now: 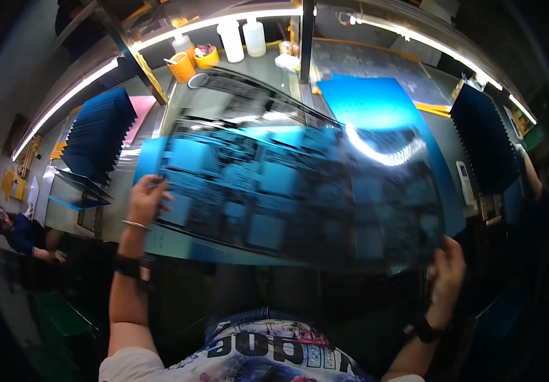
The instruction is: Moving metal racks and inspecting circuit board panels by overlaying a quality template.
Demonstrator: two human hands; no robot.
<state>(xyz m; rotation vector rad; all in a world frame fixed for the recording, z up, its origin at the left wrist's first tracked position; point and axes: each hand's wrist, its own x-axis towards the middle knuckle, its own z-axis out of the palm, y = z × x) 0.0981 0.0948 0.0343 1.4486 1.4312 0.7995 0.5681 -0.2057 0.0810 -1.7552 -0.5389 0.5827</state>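
Note:
A large see-through film sheet (pixel 312 213) with a dark printed pattern is stretched between my two hands, tilted above the worktable. My left hand (pixel 146 202) is closed on its left edge. My right hand (pixel 447 264) grips the right edge close to the near corner. Beneath the film, partly showing through it, lie blue sheets or panels; one blue panel (pixel 376 99) sticks out at the far right, and another blue edge (pixel 149 159) shows by my left hand. Glare from the lamp covers part of the film's right side.
Racks of upright blue panels stand at left (pixel 99 134) and right (pixel 483 140). White bottles (pixel 230 41) and orange cups (pixel 181 67) line the back beneath strip lamps. A pale handheld device (pixel 465 181) lies at right. One person (pixel 23 232) is at far left; another's arm (pixel 530 172) reaches in at right.

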